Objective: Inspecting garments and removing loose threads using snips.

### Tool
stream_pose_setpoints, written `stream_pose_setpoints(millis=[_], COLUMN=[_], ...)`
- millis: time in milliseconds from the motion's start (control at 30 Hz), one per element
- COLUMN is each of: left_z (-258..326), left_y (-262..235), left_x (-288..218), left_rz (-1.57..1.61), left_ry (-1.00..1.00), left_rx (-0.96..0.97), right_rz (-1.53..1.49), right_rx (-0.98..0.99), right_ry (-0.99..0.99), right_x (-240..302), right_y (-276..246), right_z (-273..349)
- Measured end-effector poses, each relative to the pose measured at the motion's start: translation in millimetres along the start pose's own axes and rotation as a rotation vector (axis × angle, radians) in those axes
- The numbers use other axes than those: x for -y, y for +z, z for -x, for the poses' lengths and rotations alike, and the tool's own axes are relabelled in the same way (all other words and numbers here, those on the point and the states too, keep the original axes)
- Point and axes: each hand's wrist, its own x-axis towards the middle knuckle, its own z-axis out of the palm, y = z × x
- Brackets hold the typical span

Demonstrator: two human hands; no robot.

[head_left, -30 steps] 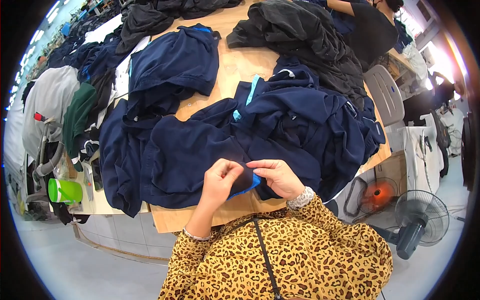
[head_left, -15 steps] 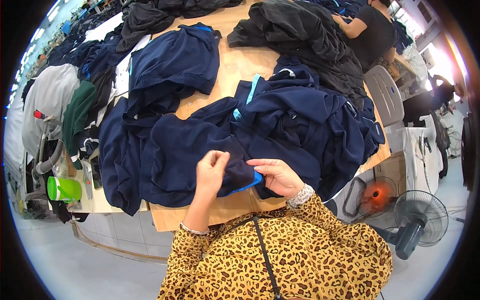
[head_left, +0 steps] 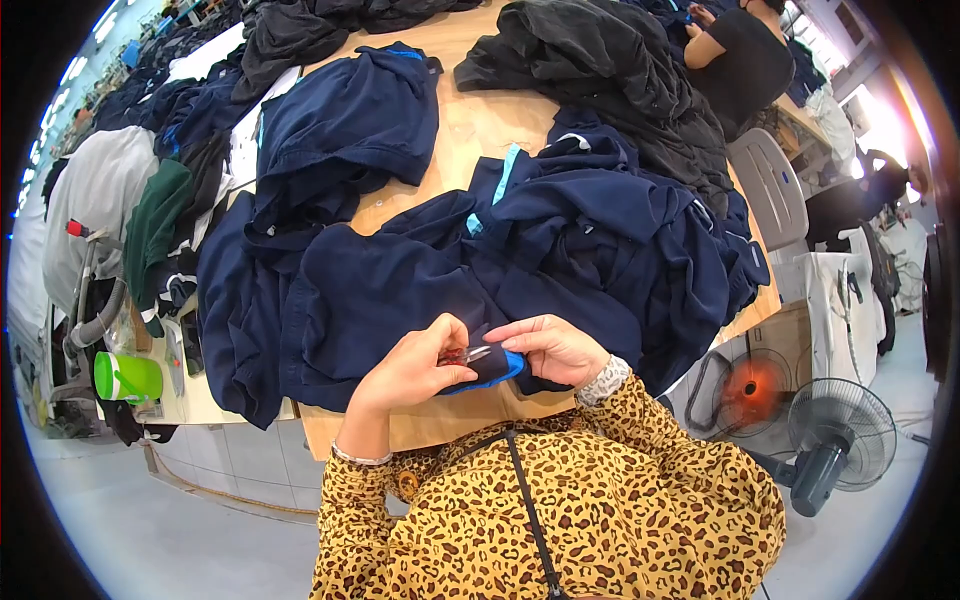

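Left hand, raised 0.5 s ago, is now brought back w/ small snips gripped. Blue-edged navy hem is pinched by right hand just beside; trimming judged underway.

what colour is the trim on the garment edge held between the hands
Bright blue trim on a navy garment, clearest in the head view between the hands.

1. A garment lies spread on the bench at frame centre.
2. A heap of garments lies to its right.
3. Both hands meet at the garment's lower edge, left hand beside right hand.
4. A cup sits at lower left; two fans stand at lower right.
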Motion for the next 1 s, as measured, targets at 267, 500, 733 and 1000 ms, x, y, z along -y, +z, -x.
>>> stream_pose_setpoints(millis=[267,500,733,1000], left_z=[1,1,-1,-16], left_y=[1,1,-5,9], left_x=[-3,-4,9,22], left_rz=[-0.094,-0.107,0.204,0.618], left_ry=[-0.015,-0.019,-0.074,-0.323], left_rx=[0.014,0.015,-0.050,0.137], right_rz=[0.004,-0.028,-0.024,0.201], right_rx=[0.059,0.050,0.036,0.091], right_ry=[0.002,0.021,-0.011,-0.148], right_x=[2,1,0,3], right_y=[1,0,1,1], right_z=[0,0,1,7])
